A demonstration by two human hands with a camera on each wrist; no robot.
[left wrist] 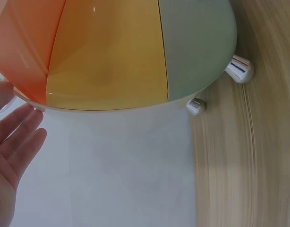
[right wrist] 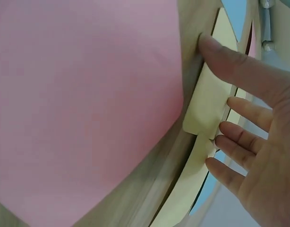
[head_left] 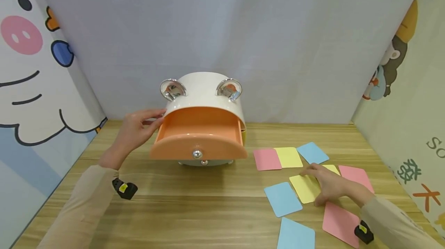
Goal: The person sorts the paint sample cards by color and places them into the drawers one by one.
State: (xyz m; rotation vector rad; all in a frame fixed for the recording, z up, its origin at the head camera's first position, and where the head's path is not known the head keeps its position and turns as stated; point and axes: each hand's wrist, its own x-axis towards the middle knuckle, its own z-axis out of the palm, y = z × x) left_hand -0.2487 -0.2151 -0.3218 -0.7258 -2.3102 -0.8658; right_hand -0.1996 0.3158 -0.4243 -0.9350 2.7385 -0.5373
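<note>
- Step in hand, as judged: the yellow card (head_left: pixel 304 190) is being picked up while the box (head_left: pixel 203 87) is presumably steadied.
- Yellow card is located flat on the table (head_left: pixel 156 210), right of the box, just beside a blue card (head_left: pixel 282 199); partly covered by the right hand (head_left: pixel 328 183).
- Right hand: fingers spread over the card, thumb set apart near its edge; no firm grip seen.
- Left hand (head_left: pixel 133 128): fingers fairly straight, fingertips laid against the box's rim; nothing carried.
- Orange drawer (head_left: pixel 174 148) is drawn out; yellow drawer front (left wrist: pixel 107 56) and grey-green drawer front (left wrist: pixel 199 47) appear pushed in.
- Next move, probably: card to be pinched by opposite edges and lifted. Light touch called for; a thin piece could be slid instead of raised. Second yellow card (head_left: pixel 331 168) lies close, double pick to be avoided.
- Materials: domed shell, looks like glossy white plastic. Drawer front curved and shiny, fitted with a round metallic knob (head_left: pixel 197 154). Ears (head_left: pixel 229 90) mirror-finished, feet (left wrist: pixel 241 69) stubby and chrome-like.
- Cards: matte, squarish, corners rounded, apparently stiff. Table surface wood-grained.
</note>
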